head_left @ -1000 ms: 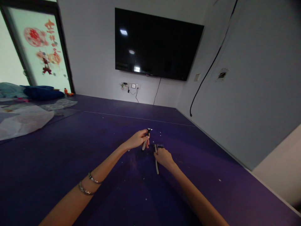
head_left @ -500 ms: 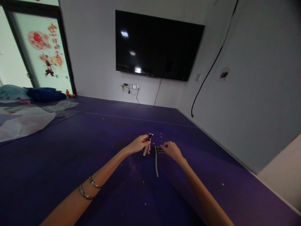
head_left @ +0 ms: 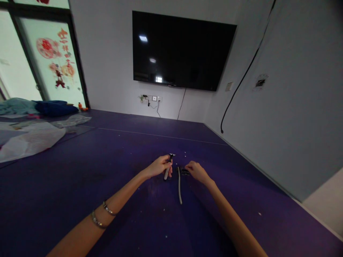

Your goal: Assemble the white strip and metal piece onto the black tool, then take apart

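My left hand (head_left: 160, 167) is closed round a razor (head_left: 168, 170) with a pale handle, its T-shaped head pointing up and away. To the right of it, a thin, slightly bent grey strip (head_left: 179, 187) with a dark far end lies on the purple surface. Beside that far end is a small dark object (head_left: 184, 172) with light streaks, whose kind I cannot make out. The fingers of my right hand (head_left: 197, 171) are pinched together at its right edge. Whatever is between those fingertips is hidden.
The purple surface (head_left: 120, 157) carries scattered white bits. White plastic sheeting (head_left: 40, 139) and blue cloth (head_left: 55, 107) lie at far left. A television (head_left: 182, 50) hangs on the back wall above sockets (head_left: 154, 98). A black cable (head_left: 242, 76) dangles along the right wall.
The view has shifted slightly. My right hand's fingertips have lifted a little from the middle of the dark object towards its right edge. My left hand keeps the razor in nearly the same pose.
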The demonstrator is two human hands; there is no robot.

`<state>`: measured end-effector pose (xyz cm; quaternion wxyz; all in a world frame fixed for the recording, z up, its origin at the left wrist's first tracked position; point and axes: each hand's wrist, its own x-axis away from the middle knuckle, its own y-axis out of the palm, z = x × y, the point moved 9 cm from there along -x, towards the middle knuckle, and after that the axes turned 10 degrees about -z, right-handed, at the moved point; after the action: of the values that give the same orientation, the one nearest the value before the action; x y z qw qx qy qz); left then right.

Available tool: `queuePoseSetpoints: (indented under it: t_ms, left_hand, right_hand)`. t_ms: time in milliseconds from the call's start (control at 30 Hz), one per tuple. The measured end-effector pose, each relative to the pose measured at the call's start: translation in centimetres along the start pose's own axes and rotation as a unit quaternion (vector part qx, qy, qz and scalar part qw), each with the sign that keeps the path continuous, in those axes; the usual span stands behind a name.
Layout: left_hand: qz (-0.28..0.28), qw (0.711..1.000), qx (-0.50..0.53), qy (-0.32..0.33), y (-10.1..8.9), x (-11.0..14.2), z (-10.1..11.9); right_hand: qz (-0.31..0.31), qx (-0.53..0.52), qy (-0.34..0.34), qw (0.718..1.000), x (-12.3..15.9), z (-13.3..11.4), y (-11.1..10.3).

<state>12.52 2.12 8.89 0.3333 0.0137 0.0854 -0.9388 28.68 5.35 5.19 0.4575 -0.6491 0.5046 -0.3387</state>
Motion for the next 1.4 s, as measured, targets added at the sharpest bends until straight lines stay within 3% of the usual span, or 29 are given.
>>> queuePoseSetpoints:
  t_ms: [167, 367, 700, 833, 1100, 1267, 1400]
  left_hand:
    - [-0.005, 1.0, -0.008, 0.004, 0.1, -0.1, -0.4]
    - [-0.006, 1.0, -0.014, -0.001, 0.1, -0.1, -0.6]
    - [-0.002, 1.0, 0.004, -0.012, 0.3, -0.1, -0.8]
    - [0.0, 1.0, 0.004, -0.014, 0.3, 0.0, -0.7]
    - [-0.008, 1.0, -0.012, -0.019, 0.4, -0.1, -1.1]
    - [-0.012, 0.999, -0.023, -0.022, 0.6, 0.0, -1.3]
    - [0.003, 1.0, -0.022, -0.022, 0.5, -0.1, -1.9]
  right_hand:
    - [-0.008, 0.016, -0.022, 1.0, 0.3, -0.5, 0.1]
    - [-0.016, 0.03, -0.002, 0.999, 0.2, -0.5, 0.9]
    - [0.035, -0.008, -0.008, 0.999, 0.1, -0.2, 0.7]
    - [0.081, -0.029, -0.01, 0.996, 0.3, -0.1, -0.4]
    - [0.164, -0.21, 0.003, 0.964, 0.5, 0.9, -2.8]
    - [0.169, -0.314, 0.007, 0.934, 0.5, 1.1, -3.3]
    - [0.155, -0.337, 0.006, 0.929, 0.4, 0.5, -3.7]
